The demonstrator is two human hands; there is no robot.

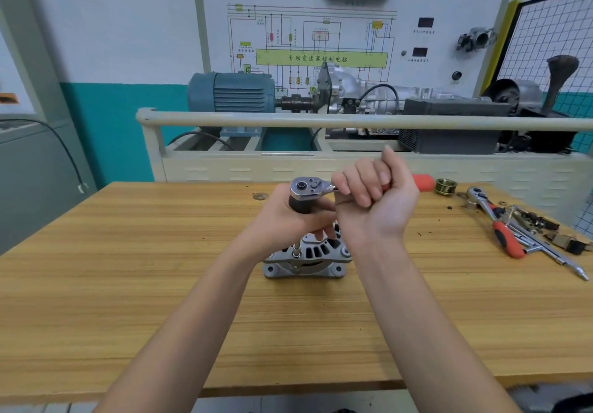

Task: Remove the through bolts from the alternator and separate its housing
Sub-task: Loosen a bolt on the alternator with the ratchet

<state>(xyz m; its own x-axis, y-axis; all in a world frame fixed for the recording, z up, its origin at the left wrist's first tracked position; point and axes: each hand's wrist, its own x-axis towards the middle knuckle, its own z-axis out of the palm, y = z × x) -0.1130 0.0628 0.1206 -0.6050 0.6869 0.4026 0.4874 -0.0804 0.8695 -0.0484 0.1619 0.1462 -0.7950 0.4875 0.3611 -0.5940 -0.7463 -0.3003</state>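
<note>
The alternator (306,260) stands mid-table (128,284), its housing apparently unseparated (so the job looks early). At its 12 o'clock, the right hand (375,200) curls round the ratchet (309,188) handle; the left hand (288,217) grips under its head, socket on a through bolt (296,253).

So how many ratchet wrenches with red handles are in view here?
2. One red-handled chrome ratchet wrench is gripped by both hands over the alternator; another lies on the wooden table's right side among loose tools, which could hide more.

Silver alternator (308,260) upright on bench
</note>
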